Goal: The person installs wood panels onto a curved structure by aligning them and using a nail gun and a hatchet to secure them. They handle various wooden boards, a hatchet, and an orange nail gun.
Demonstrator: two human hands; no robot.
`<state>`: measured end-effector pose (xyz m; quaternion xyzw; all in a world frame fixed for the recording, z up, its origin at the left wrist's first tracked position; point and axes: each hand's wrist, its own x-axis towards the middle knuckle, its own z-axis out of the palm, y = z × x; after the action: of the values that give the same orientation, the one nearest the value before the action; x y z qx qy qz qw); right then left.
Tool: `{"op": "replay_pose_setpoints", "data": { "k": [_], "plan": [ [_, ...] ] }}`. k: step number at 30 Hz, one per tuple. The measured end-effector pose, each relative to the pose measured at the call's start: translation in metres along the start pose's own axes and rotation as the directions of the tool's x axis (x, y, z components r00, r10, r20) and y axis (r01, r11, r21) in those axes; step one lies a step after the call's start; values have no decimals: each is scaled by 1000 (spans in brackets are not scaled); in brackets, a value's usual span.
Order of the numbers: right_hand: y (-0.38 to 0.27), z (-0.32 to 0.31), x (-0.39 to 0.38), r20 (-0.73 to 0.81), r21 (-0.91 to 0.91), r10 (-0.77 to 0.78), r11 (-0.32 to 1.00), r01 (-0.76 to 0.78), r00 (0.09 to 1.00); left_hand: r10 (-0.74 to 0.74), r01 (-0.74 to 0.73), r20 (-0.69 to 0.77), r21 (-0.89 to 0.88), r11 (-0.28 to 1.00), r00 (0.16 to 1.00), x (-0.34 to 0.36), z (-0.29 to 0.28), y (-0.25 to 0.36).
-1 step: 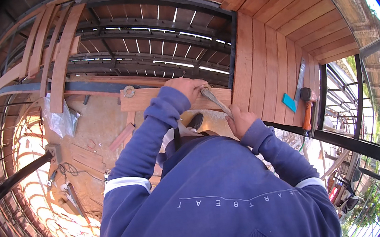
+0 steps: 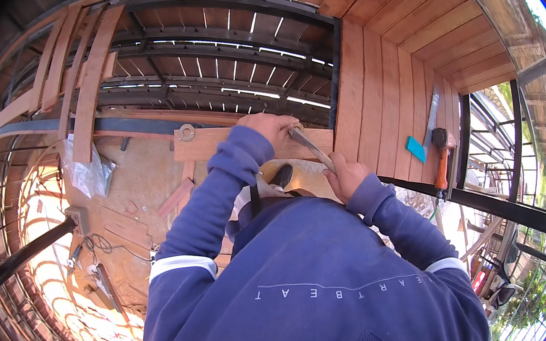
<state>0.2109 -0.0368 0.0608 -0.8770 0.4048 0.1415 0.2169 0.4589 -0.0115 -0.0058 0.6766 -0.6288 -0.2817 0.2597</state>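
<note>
With both hands I grip a long, narrow tool (image 2: 314,147), grey-brown and angled down to the right; its exact kind is unclear. My left hand (image 2: 270,128) is closed round its upper end, just above a horizontal wooden plank (image 2: 213,147). My right hand (image 2: 348,175) holds the lower end, with fingers curled. Part of the plank lies behind the tool and my hands. A pale ring (image 2: 186,132) rests on the plank to the left of my left hand. My shoe (image 2: 282,175) shows below the plank.
Right: wooden slatted platform (image 2: 372,92) with a handsaw (image 2: 431,122) and an orange power tool (image 2: 446,161). Left: loose boards (image 2: 94,76), a plastic bag (image 2: 84,168), cables and tools (image 2: 103,277) on the floor. Dark metal beams (image 2: 26,252) cross both sides; slatted decking lies beyond the plank.
</note>
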Motion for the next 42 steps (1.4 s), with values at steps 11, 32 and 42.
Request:
{"op": "replay_pose_setpoints", "data": {
  "k": [11, 32, 42],
  "plan": [
    [-3, -3, -6, -142, 197, -10, 980, 38, 990, -25, 25, 13, 41, 999, 1000, -2, 3, -1],
    [35, 25, -41, -128, 825, 362, 556, -104, 923, 207, -216, 63, 375, 901, 976, -46, -20, 2],
    [21, 12, -31, -380, 689, 269, 721, 77, 885, -88, 479, 519, -693, 539, 850, -60, -109, -20]
  ]
}}
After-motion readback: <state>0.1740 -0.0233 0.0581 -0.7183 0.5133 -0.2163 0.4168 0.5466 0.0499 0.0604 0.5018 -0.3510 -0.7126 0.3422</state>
